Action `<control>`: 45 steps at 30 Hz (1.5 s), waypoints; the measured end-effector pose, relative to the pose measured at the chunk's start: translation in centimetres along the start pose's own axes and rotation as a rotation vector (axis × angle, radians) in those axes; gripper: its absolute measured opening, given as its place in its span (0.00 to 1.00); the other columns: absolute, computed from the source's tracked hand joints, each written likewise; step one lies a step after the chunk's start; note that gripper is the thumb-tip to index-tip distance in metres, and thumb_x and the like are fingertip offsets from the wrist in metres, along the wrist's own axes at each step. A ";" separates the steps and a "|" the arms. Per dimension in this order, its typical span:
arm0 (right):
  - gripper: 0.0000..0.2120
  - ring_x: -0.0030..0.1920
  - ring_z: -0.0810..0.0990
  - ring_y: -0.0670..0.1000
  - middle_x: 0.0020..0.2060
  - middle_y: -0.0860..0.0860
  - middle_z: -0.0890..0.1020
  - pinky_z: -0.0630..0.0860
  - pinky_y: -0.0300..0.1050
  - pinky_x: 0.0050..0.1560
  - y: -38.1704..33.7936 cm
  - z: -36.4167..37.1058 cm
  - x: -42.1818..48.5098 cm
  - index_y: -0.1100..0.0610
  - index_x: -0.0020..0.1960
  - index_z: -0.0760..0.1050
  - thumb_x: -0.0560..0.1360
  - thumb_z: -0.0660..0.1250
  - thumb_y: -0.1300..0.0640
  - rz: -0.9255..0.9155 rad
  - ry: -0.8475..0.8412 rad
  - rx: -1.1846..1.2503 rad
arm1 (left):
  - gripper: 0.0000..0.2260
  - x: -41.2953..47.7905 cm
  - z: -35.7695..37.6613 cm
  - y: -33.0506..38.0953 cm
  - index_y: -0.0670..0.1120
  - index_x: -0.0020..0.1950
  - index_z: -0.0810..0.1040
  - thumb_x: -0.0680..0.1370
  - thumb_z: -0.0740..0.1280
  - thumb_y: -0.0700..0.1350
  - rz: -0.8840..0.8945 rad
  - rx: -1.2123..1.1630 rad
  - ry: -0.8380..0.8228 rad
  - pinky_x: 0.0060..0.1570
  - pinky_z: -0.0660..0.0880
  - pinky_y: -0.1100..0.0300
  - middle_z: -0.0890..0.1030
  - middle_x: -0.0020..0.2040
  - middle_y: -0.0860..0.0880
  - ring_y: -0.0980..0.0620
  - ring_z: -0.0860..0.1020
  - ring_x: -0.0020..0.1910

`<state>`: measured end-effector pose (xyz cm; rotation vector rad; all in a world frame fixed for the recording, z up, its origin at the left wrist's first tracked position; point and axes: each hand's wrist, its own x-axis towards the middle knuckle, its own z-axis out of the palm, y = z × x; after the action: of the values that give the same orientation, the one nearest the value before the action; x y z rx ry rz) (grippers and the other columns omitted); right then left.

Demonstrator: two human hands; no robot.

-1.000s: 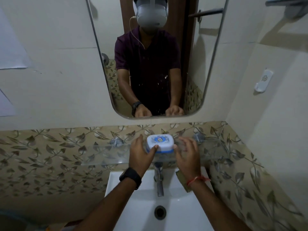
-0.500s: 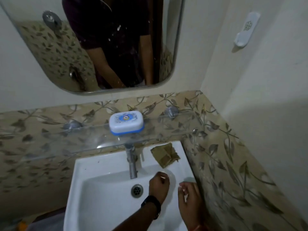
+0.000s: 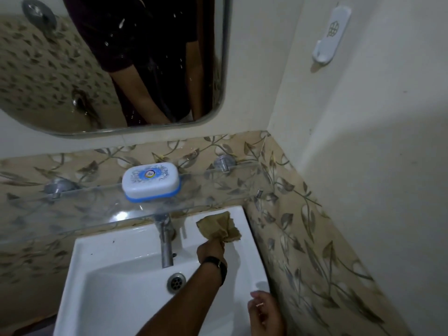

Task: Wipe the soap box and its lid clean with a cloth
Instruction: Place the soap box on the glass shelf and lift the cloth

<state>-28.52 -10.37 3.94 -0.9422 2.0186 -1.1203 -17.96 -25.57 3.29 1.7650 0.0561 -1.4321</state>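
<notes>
The soap box (image 3: 150, 181), white lid over a blue base, sits closed on the glass shelf (image 3: 218, 187) above the sink. A crumpled brown cloth (image 3: 219, 227) lies on the sink's back right corner. My left hand (image 3: 210, 249), a black watch on its wrist, has reached across to the cloth and pinches its near edge. My right hand (image 3: 264, 314) hovers low at the sink's right rim, fingers loosely curled and holding nothing.
A chrome tap (image 3: 166, 243) stands at the middle of the white sink (image 3: 116, 275), with the drain (image 3: 176, 282) below it. A mirror (image 3: 60, 69) hangs above the shelf. The right wall, with a white hook holder (image 3: 331, 37), is close by.
Both hands left the soap box on the shelf and dropped to the sink. My left hand then moved up and right onto the cloth and closed on it.
</notes>
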 end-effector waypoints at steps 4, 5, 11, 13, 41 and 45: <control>0.14 0.49 0.80 0.61 0.49 0.63 0.81 0.76 0.52 0.49 -2.9 0.6 1.9 0.64 0.57 0.74 0.77 0.69 0.55 0.626 -0.344 0.592 | 0.05 -3.9 -3.2 0.4 0.38 0.46 0.84 0.76 0.68 0.38 0.097 -0.158 -0.218 0.45 0.77 0.56 0.85 0.46 0.40 0.44 0.82 0.45; 0.22 0.55 0.79 0.62 0.54 0.63 0.79 0.77 0.54 0.53 -3.3 1.0 2.0 0.63 0.60 0.72 0.75 0.70 0.47 0.772 -0.403 0.717 | 0.08 -5.2 -4.5 0.4 0.39 0.49 0.85 0.76 0.67 0.38 0.124 -0.169 -0.287 0.49 0.78 0.55 0.86 0.48 0.40 0.44 0.83 0.48; 0.49 0.56 0.80 0.66 0.61 0.68 0.78 0.75 0.61 0.63 -4.1 4.1 -2.6 0.71 0.65 0.72 0.62 0.75 0.33 1.059 -0.723 0.945 | 0.05 -11.5 -15.1 -1.5 0.46 0.39 0.84 0.70 0.71 0.46 0.290 -0.039 -0.363 0.45 0.77 0.56 0.88 0.47 0.41 0.49 0.85 0.44; 0.47 0.55 0.80 0.63 0.62 0.66 0.78 0.75 0.57 0.62 -4.1 5.0 -5.0 0.69 0.65 0.74 0.64 0.73 0.31 1.062 -0.897 0.947 | 0.05 -12.4 -19.8 -2.6 0.48 0.38 0.80 0.73 0.69 0.46 0.307 -0.068 -0.287 0.42 0.78 0.55 0.87 0.46 0.39 0.47 0.85 0.43; 0.28 0.60 0.79 0.55 0.58 0.54 0.79 0.73 0.40 0.52 4.2 53.5 -33.6 0.57 0.67 0.71 0.69 0.75 0.63 -0.122 -1.279 -0.589 | 0.21 21.6 -67.8 -3.8 0.51 0.72 0.69 0.79 0.67 0.41 0.573 0.540 0.202 0.44 0.75 0.60 0.84 0.47 0.49 0.52 0.83 0.44; 0.27 0.58 0.79 0.59 0.59 0.59 0.79 0.73 0.42 0.53 8.7 56.2 -34.0 0.59 0.68 0.69 0.72 0.72 0.64 -0.141 -1.163 -0.551 | 0.24 27.4 -67.6 -4.9 0.49 0.75 0.68 0.80 0.66 0.38 0.561 0.853 0.249 0.55 0.75 0.57 0.78 0.65 0.44 0.45 0.80 0.58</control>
<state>32.06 -3.09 -21.94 -1.5353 1.2439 0.0719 42.18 7.05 -22.54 2.3538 -0.9705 -0.8465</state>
